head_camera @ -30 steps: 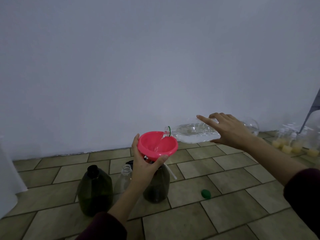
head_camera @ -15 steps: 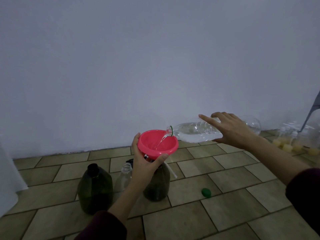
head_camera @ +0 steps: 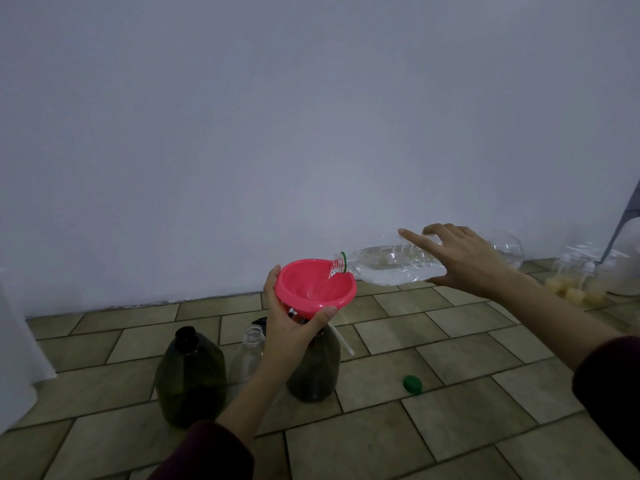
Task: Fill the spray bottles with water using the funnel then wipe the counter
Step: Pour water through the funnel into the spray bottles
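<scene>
Filling is under way: water runs from the clear bottle [head_camera: 391,270] into the pink funnel [head_camera: 317,287], seated on a dark spray bottle [head_camera: 313,367] below the left hand [head_camera: 289,329]. A second dark bottle [head_camera: 190,375] left of that hand is uncapped; its fill level cannot be judged. Wiping appears not yet begun. The left hand grips the funnel rim. The right hand [head_camera: 464,259] clasps the tilted clear bottle, forefinger extended.

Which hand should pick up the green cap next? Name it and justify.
Right, probably. The cap lies on the tiles on the right hand's side, though it must first set down the water bottle. The left hand steadies the funnel.
</scene>
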